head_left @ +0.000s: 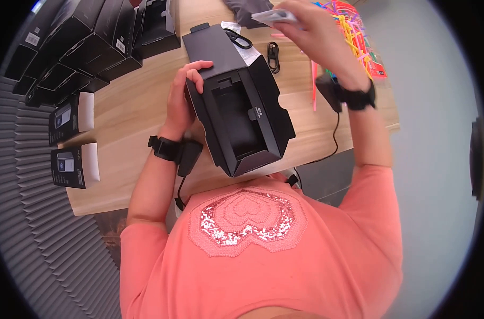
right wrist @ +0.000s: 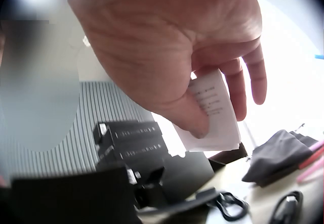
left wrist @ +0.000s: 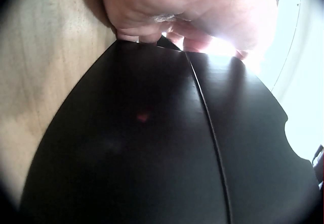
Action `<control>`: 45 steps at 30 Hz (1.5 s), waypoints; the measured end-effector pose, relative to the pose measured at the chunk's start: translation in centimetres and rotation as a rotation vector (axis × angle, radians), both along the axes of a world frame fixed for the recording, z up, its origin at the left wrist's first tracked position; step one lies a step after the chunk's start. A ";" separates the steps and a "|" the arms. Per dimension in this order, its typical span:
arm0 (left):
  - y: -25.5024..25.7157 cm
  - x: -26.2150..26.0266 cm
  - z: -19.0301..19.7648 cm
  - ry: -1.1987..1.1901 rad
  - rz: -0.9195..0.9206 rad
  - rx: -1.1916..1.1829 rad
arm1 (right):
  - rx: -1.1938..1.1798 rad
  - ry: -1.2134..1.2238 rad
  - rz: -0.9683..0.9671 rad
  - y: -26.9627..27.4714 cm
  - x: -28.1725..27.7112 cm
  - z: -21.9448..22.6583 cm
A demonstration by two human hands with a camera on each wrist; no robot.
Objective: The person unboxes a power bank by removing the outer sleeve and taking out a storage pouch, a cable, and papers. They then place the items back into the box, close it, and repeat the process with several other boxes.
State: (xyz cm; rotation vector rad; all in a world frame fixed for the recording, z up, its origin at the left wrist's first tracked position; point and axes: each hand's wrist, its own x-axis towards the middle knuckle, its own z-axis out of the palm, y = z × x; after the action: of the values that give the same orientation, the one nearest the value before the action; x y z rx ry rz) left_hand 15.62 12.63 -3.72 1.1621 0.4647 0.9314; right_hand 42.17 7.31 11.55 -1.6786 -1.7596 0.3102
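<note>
An open black box (head_left: 236, 119) with its flaps spread sits near the table's front edge, its inner recess bare. The left hand (head_left: 181, 98) grips the box's left side near the raised lid, fingers over the edge; the left wrist view shows that hand (left wrist: 187, 11) at the rim of a dark panel (left wrist: 152, 123). The right hand (head_left: 321, 40) is raised above the table's far side, pinching a folded white printed paper (head_left: 276, 17). In the right wrist view the thumb of the right hand (right wrist: 167, 47) presses on the paper (right wrist: 215, 118).
Black boxes (head_left: 88, 40) are stacked at the back left, with two small boxes (head_left: 69, 165) at the left edge. Behind the open box lie a dark pouch (head_left: 250, 10), a coiled cable (head_left: 273, 57) and another cable. Colourful strips (head_left: 353, 26) heap at the back right.
</note>
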 end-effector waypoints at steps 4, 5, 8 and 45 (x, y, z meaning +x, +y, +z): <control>-0.1 0.1 0.4 -0.014 0.010 0.000 | 0.123 -0.478 0.177 4.3 2.5 -7.4; 0.0 0.1 0.3 -0.013 0.013 0.005 | 0.059 -0.532 0.191 4.6 2.2 -8.1; 0.0 0.0 0.1 -0.019 0.007 0.053 | 0.032 -0.565 0.204 4.5 1.6 -8.9; -4.3 0.4 7.6 -0.039 0.142 0.066 | -0.121 0.255 -0.214 -17.8 -5.4 -6.7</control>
State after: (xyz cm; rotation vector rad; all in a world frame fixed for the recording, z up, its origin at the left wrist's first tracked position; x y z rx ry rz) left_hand 16.00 8.34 3.89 1.1795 0.4931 1.0976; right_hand 36.81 -10.50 4.90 -1.8056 -1.3868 0.5176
